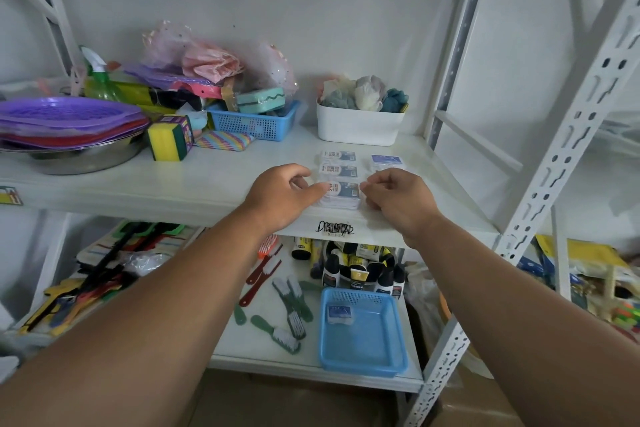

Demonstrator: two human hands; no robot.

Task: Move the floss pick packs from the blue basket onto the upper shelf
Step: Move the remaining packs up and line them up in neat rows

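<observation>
Both hands working the nearest floss pick pack on the upper shelf

We're pinching the front pack (341,193) between our left hand (282,196) and right hand (394,198), fingers curled narrow on its two ends, at the front edge of the upper shelf (207,180). Two more packs (337,163) are lying in a row behind it, another pack (387,161) is sitting to the right, and one last pack (340,313) is still lying in the blue basket (367,354) below.

Left hand (282,196) and right hand (398,199) extended, fingers curled.
</observation>
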